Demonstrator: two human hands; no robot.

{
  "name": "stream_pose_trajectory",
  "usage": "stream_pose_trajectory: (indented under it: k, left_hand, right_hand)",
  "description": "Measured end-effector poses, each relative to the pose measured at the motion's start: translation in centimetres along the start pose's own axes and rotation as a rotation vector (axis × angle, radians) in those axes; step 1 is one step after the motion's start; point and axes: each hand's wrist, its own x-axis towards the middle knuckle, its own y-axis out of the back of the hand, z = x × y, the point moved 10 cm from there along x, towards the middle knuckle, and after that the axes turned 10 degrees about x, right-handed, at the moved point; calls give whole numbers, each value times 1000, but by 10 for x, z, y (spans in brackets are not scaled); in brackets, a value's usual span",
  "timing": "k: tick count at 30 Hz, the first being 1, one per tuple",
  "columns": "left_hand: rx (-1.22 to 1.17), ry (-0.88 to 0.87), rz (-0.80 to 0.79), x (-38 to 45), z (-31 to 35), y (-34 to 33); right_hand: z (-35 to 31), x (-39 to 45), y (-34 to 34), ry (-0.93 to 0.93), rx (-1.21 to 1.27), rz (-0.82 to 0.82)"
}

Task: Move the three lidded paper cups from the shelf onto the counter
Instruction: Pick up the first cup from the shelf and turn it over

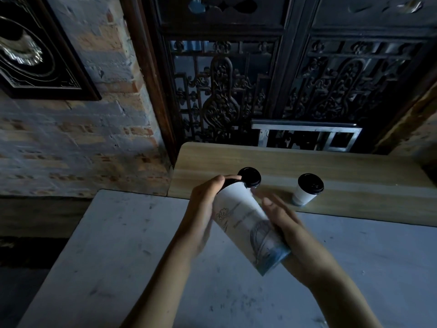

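Note:
A tall white paper cup (246,223) with blue print and a black lid is tilted in the air over the grey counter (113,245), held between both hands. My left hand (203,209) grips its upper part, fingers over the lid edge. My right hand (286,228) lies along its lower side and base. Just behind it, on the wooden shelf (354,166), shows the black lid of a second cup (250,177), its body hidden. A third lidded cup (306,190) stands upright on the shelf to the right.
The shelf runs along the back of the counter, slightly higher. A dark carved wooden screen (236,91) and a metal frame (307,136) rise behind it. A brick wall (82,138) with a dark framed picture (35,55) is at the left.

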Motion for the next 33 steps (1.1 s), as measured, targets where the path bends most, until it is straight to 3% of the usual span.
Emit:
stream_pose_trajectory:
  k: [4,7,10,15,23,33]
  left_hand:
    - [-372,339,127,4,-35,-3]
    - [-570,375,77,-5,-30,-19]
    - [-600,379,-39,-12,-27,-37]
    - [-666,364,-177,-16,-26,-58]
    - [-745,272,-182,-24,-22,-70]
    - [-856,322,-271,-27,-17,-78]
  right_hand:
    - [-37,-6,-1,307,-113,-46]
    - [-59,-16,-16,518,-306,-100]
    - [-69,-14,-25,610,-377,-124]
    - [-79,3,-18,620,-324,-48]
    - [-92,21,-16,636,-124,84]
    - [-94,39,-25,497,-165,-91]
